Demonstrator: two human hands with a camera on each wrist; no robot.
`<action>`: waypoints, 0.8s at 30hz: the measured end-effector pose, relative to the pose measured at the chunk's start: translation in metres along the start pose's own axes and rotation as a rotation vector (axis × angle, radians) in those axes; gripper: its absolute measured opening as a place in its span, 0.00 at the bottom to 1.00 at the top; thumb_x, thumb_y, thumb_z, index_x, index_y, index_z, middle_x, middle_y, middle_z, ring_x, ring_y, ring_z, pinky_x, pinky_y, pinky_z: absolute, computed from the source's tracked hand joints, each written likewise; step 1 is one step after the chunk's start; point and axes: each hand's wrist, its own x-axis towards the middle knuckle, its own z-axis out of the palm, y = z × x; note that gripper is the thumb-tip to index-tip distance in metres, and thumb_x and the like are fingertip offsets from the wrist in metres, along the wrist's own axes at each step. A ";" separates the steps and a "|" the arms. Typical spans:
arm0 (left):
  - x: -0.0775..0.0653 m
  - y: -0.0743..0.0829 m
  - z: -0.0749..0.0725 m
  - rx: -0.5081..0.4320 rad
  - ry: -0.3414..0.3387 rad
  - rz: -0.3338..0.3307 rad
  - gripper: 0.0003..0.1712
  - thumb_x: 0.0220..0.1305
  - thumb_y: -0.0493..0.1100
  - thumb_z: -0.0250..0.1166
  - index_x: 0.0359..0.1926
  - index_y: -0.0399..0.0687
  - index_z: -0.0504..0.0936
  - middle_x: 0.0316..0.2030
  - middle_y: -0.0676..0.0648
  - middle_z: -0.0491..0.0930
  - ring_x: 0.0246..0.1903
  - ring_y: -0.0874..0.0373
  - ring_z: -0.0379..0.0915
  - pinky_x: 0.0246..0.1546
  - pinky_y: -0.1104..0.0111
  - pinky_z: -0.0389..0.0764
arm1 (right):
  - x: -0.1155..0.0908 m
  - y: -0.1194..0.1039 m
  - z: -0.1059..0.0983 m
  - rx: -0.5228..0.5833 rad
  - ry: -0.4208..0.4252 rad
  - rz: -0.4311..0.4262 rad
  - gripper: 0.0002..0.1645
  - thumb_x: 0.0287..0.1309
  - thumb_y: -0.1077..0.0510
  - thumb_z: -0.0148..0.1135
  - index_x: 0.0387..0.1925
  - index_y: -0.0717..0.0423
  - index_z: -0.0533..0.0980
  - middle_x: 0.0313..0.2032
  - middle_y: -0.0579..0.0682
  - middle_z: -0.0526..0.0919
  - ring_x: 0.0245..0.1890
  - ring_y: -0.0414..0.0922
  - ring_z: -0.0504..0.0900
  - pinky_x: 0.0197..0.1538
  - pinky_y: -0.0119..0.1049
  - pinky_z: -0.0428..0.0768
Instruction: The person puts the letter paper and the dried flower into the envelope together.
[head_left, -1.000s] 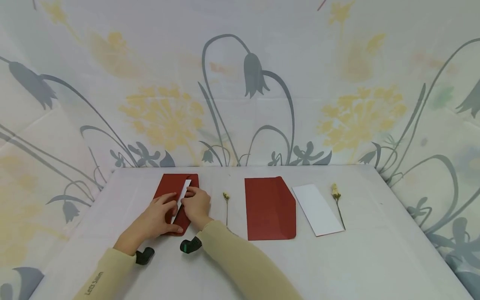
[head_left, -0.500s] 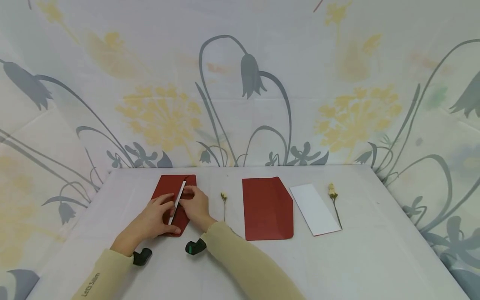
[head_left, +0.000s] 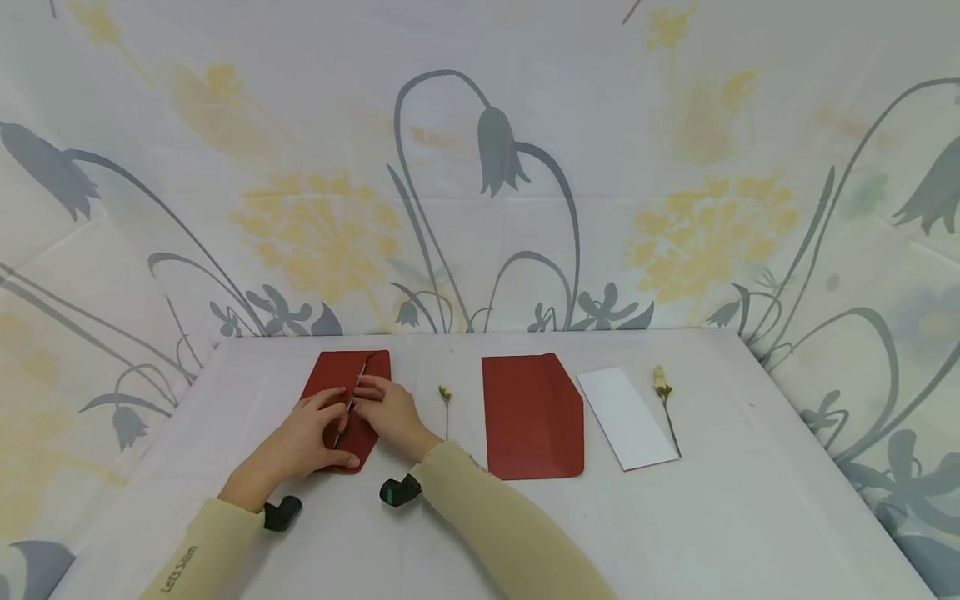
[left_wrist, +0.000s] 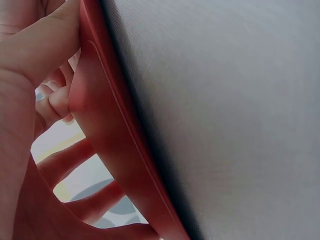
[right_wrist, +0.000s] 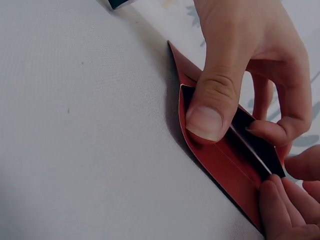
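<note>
At the left of the table in the head view lies a red envelope [head_left: 330, 372], under both hands. My left hand [head_left: 303, 437] holds it, thumb at its near edge and fingers spread over it. My right hand [head_left: 396, 419] is at the envelope's open mouth. In the right wrist view the right thumb [right_wrist: 215, 107] sits inside the mouth against the red flap side, with the index finger bent at the opposite edge. Only a thin pale edge of a white card [right_wrist: 253, 148] shows in the dark opening; the remainder is hidden inside. Left fingertips grip the mouth's far end.
A second red envelope [head_left: 532, 421] lies mid-table, with a folded white card [head_left: 628, 421] to its right. One small dried flower [head_left: 446, 398] lies beside my right hand, another dried flower [head_left: 663, 385] farther right. A floral curtain [head_left: 480, 167] hangs behind the table.
The white card has gone deeper into the left envelope, from a wide strip to a thin edge. My right hand has shifted slightly left over the mouth; the left hand stays on the envelope.
</note>
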 end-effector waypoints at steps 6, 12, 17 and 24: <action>-0.001 -0.002 0.001 0.006 -0.007 -0.012 0.26 0.45 0.54 0.82 0.28 0.55 0.70 0.64 0.30 0.66 0.60 0.23 0.60 0.53 0.33 0.69 | 0.000 0.002 0.000 0.053 -0.074 0.011 0.30 0.59 0.69 0.64 0.64 0.59 0.73 0.54 0.50 0.83 0.52 0.41 0.83 0.51 0.32 0.80; 0.001 -0.003 0.004 0.009 -0.025 -0.028 0.26 0.44 0.55 0.82 0.28 0.56 0.70 0.65 0.30 0.66 0.61 0.23 0.59 0.52 0.34 0.71 | -0.006 0.001 -0.007 0.017 -0.060 -0.011 0.27 0.59 0.68 0.65 0.61 0.59 0.76 0.50 0.49 0.85 0.50 0.40 0.84 0.50 0.31 0.80; 0.003 -0.001 0.005 0.012 -0.048 -0.069 0.26 0.44 0.56 0.82 0.29 0.56 0.71 0.66 0.32 0.65 0.62 0.24 0.57 0.50 0.34 0.73 | -0.009 0.001 -0.014 -0.014 -0.077 -0.035 0.26 0.61 0.66 0.65 0.61 0.56 0.77 0.49 0.46 0.85 0.49 0.38 0.83 0.50 0.30 0.80; 0.004 0.001 0.004 0.024 -0.053 -0.080 0.26 0.44 0.57 0.81 0.28 0.56 0.71 0.66 0.32 0.65 0.62 0.25 0.58 0.49 0.34 0.74 | -0.017 -0.009 -0.027 -0.043 -0.098 -0.058 0.27 0.61 0.65 0.66 0.62 0.55 0.76 0.53 0.48 0.84 0.50 0.39 0.83 0.50 0.31 0.80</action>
